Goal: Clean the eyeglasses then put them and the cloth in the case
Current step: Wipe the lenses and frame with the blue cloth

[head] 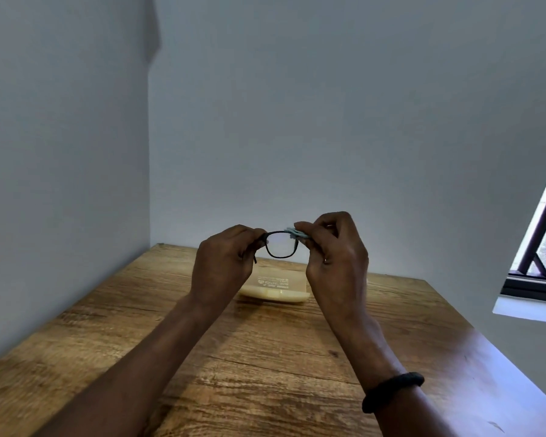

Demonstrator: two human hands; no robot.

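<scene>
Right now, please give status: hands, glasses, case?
Left hand holds glasses raised. Right hand pinches cloth on a lens. Case on table, below. Nothing blocking.

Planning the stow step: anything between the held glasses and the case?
No object visible. The eyeglasses are held above the table, the case below and behind them. But its lid looks shut, so it needs opening first.

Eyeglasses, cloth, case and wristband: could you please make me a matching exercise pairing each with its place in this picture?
Things:
1. eyeglasses
2. cloth
3. case
4. wristband

Places:
A. lying on the table
B. around the right forearm
C. held up between both hands
D. pinched in the right hand against the frame

Pairs: 1-C, 2-D, 3-A, 4-B. The left hand grips the frame's other end.
</scene>
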